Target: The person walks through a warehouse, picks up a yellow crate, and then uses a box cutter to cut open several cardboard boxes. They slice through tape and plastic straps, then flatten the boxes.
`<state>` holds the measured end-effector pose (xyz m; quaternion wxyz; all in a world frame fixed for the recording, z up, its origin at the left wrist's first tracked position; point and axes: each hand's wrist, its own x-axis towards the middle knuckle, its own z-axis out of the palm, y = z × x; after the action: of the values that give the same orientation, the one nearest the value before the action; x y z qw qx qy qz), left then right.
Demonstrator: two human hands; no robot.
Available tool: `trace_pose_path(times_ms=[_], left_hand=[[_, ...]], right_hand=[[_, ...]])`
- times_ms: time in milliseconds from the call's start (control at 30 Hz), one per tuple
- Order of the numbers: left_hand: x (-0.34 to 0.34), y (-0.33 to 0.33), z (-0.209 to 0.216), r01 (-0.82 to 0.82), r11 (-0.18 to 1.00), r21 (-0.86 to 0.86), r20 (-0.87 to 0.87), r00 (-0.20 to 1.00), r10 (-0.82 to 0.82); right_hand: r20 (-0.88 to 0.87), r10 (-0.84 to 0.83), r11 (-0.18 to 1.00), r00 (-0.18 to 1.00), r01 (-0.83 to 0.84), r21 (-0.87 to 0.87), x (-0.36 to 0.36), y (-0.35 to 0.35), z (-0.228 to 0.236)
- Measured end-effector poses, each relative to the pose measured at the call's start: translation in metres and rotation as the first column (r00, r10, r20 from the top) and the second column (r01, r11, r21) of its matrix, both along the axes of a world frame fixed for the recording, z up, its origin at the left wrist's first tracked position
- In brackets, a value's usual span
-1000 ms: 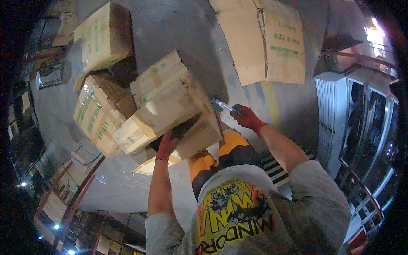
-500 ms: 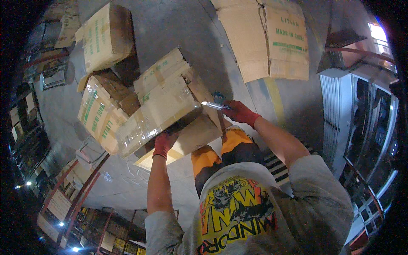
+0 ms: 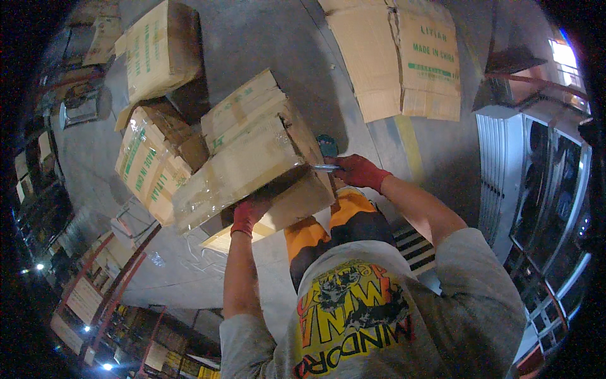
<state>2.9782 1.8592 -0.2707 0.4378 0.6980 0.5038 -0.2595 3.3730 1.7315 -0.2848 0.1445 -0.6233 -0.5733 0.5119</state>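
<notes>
A worn cardboard box [image 3: 249, 158] with clear tape along its top is tilted in front of my legs, a gap showing under its near edge. My left hand [image 3: 247, 216], in a red glove, reaches into that gap and grips the box; its fingertips are hidden under the cardboard. In my red-gloved right hand [image 3: 361, 172] is a silver utility knife [image 3: 325, 168], pointing left. Its tip meets the box's right corner, and whether the blade is in the cardboard is hard to see.
Another taped carton [image 3: 153, 165] leans against the box's left side, with a taller carton [image 3: 158, 54] behind it. A large flattened carton [image 3: 398, 63] lies at the far right. Grey metal panels [image 3: 499, 177] stand on the right, and red rack posts [image 3: 123, 287] at lower left.
My right hand has brought the knife down and turned it, so its tip has gone from above the box's corner to against it. The left hand has shifted slightly right.
</notes>
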Motion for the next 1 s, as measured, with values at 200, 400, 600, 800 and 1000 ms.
trace_pose_path(times_ms=[200, 400, 600, 800, 1000], left_hand=[[0.008, 0.006, 0.027, 0.007, 0.996, 0.094, 0.261, 0.965, -0.031], [0.008, -0.019, 0.072, 0.004, 1.000, 0.025, 0.172, 0.985, -0.008], [0.013, -0.052, 0.098, 0.223, 0.974, 0.044, 0.145, 0.963, -0.227], [0.014, -0.066, 0.109, 0.182, 0.976, 0.121, 0.194, 0.960, -0.203], [-0.009, -0.092, 0.102, 0.059, 0.983, 0.173, 0.338, 0.934, -0.115]], right_hand=[[-0.096, 0.028, 0.999, 0.995, -0.024, 0.043, 0.003, 0.005, 0.010], [0.015, 0.041, 0.991, 0.999, -0.039, -0.129, -0.003, 0.024, 0.046], [0.126, 0.314, 0.940, 0.941, -0.327, 0.096, -0.072, 0.104, 0.036], [0.263, 0.678, 0.730, 0.687, -0.673, -0.123, -0.211, 0.146, 0.030], [0.419, 0.872, 0.455, 0.252, -0.735, -0.503, -0.262, 0.150, -0.003]])
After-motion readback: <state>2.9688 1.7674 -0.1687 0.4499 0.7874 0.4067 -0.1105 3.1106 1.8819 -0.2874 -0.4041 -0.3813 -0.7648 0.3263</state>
